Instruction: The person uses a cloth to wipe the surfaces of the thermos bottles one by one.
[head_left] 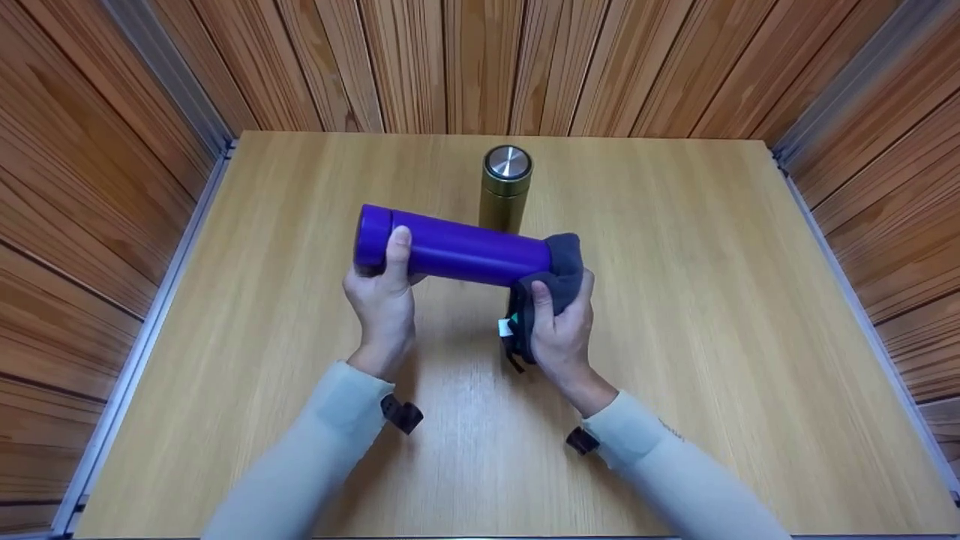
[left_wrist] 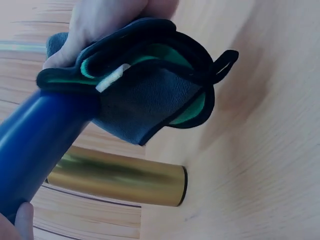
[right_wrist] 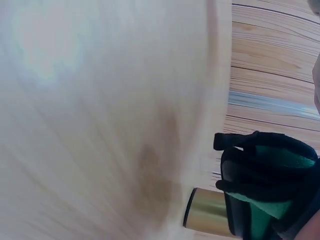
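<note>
A purple cylindrical thermos bottle [head_left: 472, 246] is held tilted sideways above the table. My left hand [head_left: 385, 304] grips it near its left end, thumb across the front. With my right hand [head_left: 561, 330] I hold a dark grey cloth [head_left: 564, 259] against the bottle's right end, covering that end. The cloth hangs in folds below; its green underside and a white tag show in the left wrist view, along with a black loop [left_wrist: 225, 65]. Behind the purple bottle stands a gold thermos bottle [head_left: 504, 199] with a silver-topped lid, its lower part hidden in the head view.
The wooden table [head_left: 712, 315] spreads out under both hands. Wood-plank walls [head_left: 480, 67] enclose it at the back and both sides, with grey metal strips [head_left: 150, 315] along the side edges. Each wrist wears a small black camera [head_left: 403, 414].
</note>
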